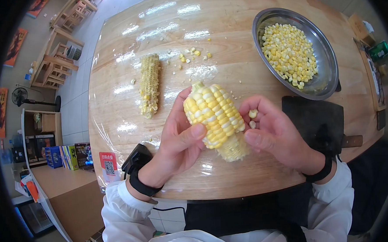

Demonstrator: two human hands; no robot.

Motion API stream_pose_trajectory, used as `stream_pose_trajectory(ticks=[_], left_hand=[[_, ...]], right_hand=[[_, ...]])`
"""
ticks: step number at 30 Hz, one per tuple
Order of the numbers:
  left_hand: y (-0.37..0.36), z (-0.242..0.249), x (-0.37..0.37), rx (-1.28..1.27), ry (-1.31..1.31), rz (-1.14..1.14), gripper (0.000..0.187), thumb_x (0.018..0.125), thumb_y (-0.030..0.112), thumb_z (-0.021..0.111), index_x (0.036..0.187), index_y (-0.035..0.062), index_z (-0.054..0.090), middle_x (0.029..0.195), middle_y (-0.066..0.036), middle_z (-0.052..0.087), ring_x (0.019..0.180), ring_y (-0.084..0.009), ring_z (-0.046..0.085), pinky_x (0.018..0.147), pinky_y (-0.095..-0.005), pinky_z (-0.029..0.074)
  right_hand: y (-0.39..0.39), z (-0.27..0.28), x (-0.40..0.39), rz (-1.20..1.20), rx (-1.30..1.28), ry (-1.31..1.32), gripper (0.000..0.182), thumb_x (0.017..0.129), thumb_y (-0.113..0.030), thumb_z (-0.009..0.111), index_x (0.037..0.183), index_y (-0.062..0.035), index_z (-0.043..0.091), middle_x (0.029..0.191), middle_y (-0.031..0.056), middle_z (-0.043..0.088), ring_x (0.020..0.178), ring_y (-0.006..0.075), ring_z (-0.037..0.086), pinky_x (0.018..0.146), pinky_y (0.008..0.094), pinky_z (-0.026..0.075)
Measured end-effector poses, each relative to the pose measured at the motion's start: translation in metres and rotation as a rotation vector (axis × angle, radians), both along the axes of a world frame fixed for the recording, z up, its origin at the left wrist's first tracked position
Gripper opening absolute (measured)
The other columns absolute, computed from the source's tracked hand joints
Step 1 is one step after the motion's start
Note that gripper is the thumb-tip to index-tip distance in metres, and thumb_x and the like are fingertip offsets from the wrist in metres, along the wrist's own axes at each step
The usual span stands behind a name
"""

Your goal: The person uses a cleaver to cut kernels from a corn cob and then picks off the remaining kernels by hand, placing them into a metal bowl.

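Note:
My left hand (179, 132) is closed around a corn cob (215, 115) covered in yellow and white kernels, its thumb across the near side. The cob's lower end is stripped and pale. At that end, on the right, my right hand (271, 128) has curled fingers with a few loose kernels (252, 118) in them; its thumb is beside the stripped part. Left of my hands lies a stripped corn cob (150, 86) with a few kernels still on it. Loose kernels (195, 53) are scattered beyond the cobs on the wooden table (223, 14).
A steel bowl (327, 70) holding many corn kernels stands at the far right. Below it lies a cleaver (312, 119) with a dark blade and wooden handle. A red QR-code card (108, 165) is at the table's left edge. A green can (379, 51) stands far right.

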State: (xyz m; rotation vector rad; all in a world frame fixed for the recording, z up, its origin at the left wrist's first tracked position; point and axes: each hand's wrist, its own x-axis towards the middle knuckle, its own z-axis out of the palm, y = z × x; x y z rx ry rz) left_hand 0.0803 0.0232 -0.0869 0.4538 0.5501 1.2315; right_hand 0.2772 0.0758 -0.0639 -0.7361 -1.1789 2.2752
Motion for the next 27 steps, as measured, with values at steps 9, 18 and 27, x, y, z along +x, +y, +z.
stream_pose_trajectory(ticks=[9,18,27], left_hand=[[-0.002,0.005,0.011,0.060,0.151,0.078,0.072,0.076,0.003,0.067,0.131,0.0092,0.020,0.125,-0.014,0.042,0.117,-0.0245,0.045,0.098,-0.0392,0.040],[-0.003,0.001,0.013,0.093,0.234,0.059,0.072,0.076,0.004,0.068,0.129,0.0096,0.020,0.124,-0.013,0.041,0.118,-0.0236,0.045,0.099,-0.0386,0.039],[0.000,0.006,0.004,0.014,0.073,0.036,0.071,0.080,0.008,0.065,0.132,0.0080,0.019,0.127,-0.015,0.040,0.118,-0.0262,0.045,0.098,-0.0392,0.040]], right_hand=[[-0.008,-0.013,-0.006,-0.025,0.097,-0.082,0.038,0.085,-0.017,0.063,0.109,-0.0050,0.036,0.088,0.0012,0.044,0.077,0.0046,0.043,0.066,0.0194,0.040],[-0.008,-0.016,-0.003,-0.006,0.030,-0.058,0.036,0.080,-0.004,0.054,0.110,-0.0045,0.033,0.092,0.0026,0.043,0.078,0.0042,0.042,0.065,0.0194,0.038],[-0.008,0.001,-0.001,-0.046,0.122,-0.083,0.036,0.082,-0.001,0.054,0.113,-0.0040,0.036,0.091,0.0001,0.041,0.079,0.0039,0.040,0.068,0.0184,0.036]])
